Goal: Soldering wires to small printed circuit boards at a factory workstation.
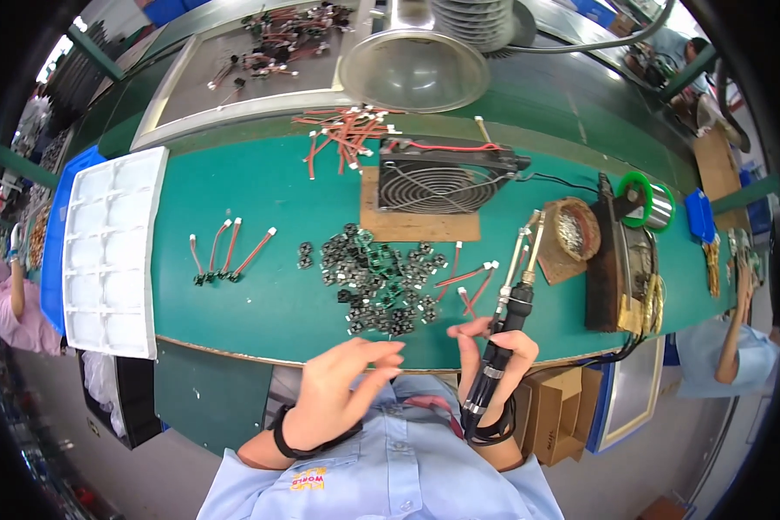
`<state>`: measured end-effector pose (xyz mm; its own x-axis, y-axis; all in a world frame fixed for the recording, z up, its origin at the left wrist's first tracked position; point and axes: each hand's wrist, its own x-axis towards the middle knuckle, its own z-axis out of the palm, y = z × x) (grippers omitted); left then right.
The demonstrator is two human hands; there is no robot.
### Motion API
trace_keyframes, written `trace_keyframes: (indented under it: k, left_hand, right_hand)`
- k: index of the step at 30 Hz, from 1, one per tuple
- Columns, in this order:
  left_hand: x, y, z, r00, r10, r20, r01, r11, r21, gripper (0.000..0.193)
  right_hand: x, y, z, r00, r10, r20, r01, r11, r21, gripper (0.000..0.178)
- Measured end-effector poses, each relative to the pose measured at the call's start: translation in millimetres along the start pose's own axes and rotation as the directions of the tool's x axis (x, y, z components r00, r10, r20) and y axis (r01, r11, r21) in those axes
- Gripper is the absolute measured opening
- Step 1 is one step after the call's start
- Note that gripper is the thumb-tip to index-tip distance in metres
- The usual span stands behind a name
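My right hand [513,351] is wrapped round a soldering iron [520,303], a black handle with a thin metal feed tube alongside, pointing up and away from me. Its thumb and a finger stretch to the left of the handle. At the near edge of the table, my left hand [342,390] hovers with fingers bent and apart; nothing shows between them. Beyond both hands lies a heap of small black components [381,282]. Short red-and-black leads with white plugs [478,290] rest to its right. Several leads joined to black components [225,260] stand in a row at left.
A black fan [442,178] sits on a brown board behind the heap, beside a pile of loose leads [351,134]. On the right are a round dish [572,230], a solder spool [659,208] and a dark stand [602,269]. A white divided tray [108,251] stands left.
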<state>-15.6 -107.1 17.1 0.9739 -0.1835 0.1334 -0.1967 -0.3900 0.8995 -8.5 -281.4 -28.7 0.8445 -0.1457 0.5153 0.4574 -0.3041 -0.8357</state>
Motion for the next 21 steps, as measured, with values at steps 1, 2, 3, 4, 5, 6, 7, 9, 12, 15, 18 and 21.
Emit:
trace_keyframes:
  k: [1,2,3,4,5,6,7,9,12,15,18,21]
  left_hand:
    - [5.4,5.0,8.8,0.999,0.032,-0.022,-0.033,0.999,-0.029,0.016]
    - [10.0,9.2,16.0,0.997,0.061,-0.045,-0.064,0.996,-0.057,0.017]
    - [12.4,11.8,20.5,0.994,0.089,-0.067,-0.094,0.992,-0.083,0.018]
    - [13.4,12.1,22.7,0.994,0.094,-0.058,-0.098,0.991,-0.089,0.018]
    - [14.1,11.7,24.7,0.990,0.137,-0.034,-0.138,0.989,-0.044,0.019]
    - [14.6,10.7,26.5,0.984,0.178,-0.009,-0.178,0.984,0.001,0.019]
    - [14.6,10.2,28.7,0.975,0.220,0.017,-0.220,0.975,0.042,0.020]
    - [17.1,0.2,30.4,0.946,0.322,0.042,-0.325,0.940,0.105,0.021]
    - [22.0,-11.3,32.2,0.856,0.507,0.097,-0.515,0.825,0.233,0.022]
    - [20.6,-11.9,34.3,0.865,0.500,0.041,-0.492,0.832,0.257,0.023]
    - [18.6,-10.9,32.1,0.889,0.446,0.105,-0.456,0.838,0.299,0.021]
    - [12.7,-7.8,28.3,0.906,0.385,0.175,-0.422,0.858,0.294,0.020]
  right_hand:
    - [-2.1,-0.5,-2.3,0.999,0.035,0.036,-0.038,0.996,0.085,0.040]
    - [-3.5,-1.9,-5.8,0.999,0.034,0.027,-0.036,0.997,0.075,0.040]
    - [-4.9,-5.4,-10.8,0.996,0.035,0.085,-0.040,0.998,0.050,0.039]
    - [-6.0,-8.9,-15.2,0.989,0.039,0.145,-0.044,0.999,0.026,0.039]
    - [-6.7,-10.6,-18.1,0.978,0.045,0.205,-0.047,0.999,0.005,0.038]
    - [-7.0,-10.9,-19.2,0.979,0.049,0.199,-0.050,0.999,0.000,0.038]
    - [-7.2,-11.9,-20.5,0.977,0.077,0.197,-0.082,0.996,0.018,0.039]
    - [-7.3,-13.5,-21.5,0.972,0.130,0.198,-0.144,0.988,0.057,0.039]
    - [-7.6,-4.0,-18.3,0.964,0.141,0.225,-0.163,0.983,0.082,0.040]
    - [-10.0,-0.3,-18.4,0.964,0.127,0.235,-0.149,0.985,0.082,0.041]
    - [-9.7,0.2,-22.3,0.969,0.091,0.230,-0.107,0.993,0.055,0.042]
    - [0.8,-5.4,-37.2,0.905,-0.083,0.418,0.146,0.982,-0.121,0.044]
